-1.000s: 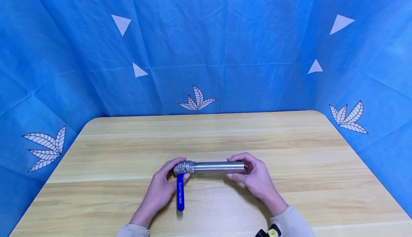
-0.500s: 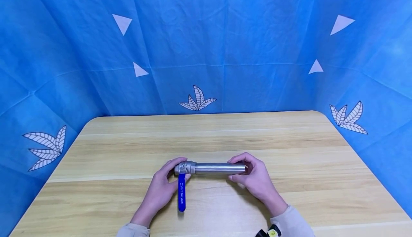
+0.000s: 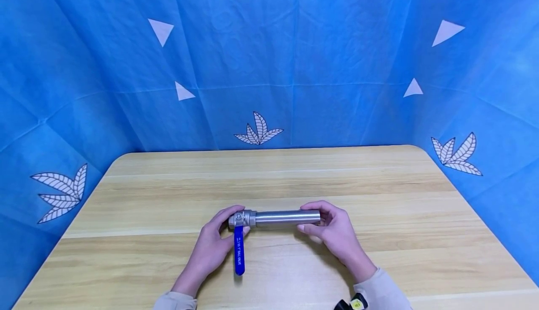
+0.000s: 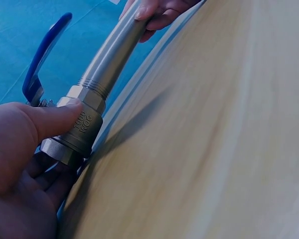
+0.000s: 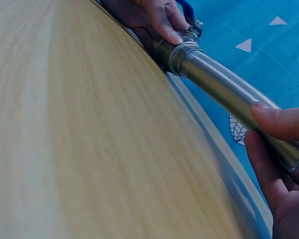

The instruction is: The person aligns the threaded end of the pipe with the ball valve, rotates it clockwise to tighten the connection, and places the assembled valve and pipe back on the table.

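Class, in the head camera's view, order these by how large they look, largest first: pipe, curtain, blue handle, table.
1. Curtain
2. Table
3. Pipe
4. Blue handle

This ranks the visible area in that view only.

Head view forward-down, close opposing wrist views, pipe shared

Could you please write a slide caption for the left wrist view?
Left grip holds a blue-handled valve; right grip holds the metal pipe fitted into it.
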The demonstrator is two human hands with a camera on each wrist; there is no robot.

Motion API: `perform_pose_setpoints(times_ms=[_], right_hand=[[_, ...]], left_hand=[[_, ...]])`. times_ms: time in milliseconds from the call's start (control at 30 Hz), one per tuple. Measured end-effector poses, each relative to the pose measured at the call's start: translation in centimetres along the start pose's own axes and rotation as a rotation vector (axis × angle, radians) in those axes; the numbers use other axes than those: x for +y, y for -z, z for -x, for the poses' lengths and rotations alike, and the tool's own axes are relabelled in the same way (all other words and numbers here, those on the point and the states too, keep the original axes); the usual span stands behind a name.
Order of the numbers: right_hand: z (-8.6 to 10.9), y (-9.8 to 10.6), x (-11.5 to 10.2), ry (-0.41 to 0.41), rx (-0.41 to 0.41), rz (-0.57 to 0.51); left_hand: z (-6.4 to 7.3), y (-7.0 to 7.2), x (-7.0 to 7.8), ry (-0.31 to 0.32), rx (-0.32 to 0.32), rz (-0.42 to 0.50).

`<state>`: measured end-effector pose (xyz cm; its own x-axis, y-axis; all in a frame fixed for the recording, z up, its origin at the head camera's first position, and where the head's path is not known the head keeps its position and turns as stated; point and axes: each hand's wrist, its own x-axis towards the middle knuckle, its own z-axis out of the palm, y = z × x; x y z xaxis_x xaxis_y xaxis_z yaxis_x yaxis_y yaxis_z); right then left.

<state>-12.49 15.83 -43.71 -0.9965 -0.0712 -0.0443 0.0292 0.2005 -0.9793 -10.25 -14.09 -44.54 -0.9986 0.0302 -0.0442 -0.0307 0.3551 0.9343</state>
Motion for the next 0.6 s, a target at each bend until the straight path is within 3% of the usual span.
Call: perform_pose_setpoints(times_ms=[600], right_hand=[[-0.13, -0.12, 0.03, -0.033, 0.011, -0.003]], left_hand=[[-0.01, -0.05, 0.04, -0.004, 0.004, -0.019]])
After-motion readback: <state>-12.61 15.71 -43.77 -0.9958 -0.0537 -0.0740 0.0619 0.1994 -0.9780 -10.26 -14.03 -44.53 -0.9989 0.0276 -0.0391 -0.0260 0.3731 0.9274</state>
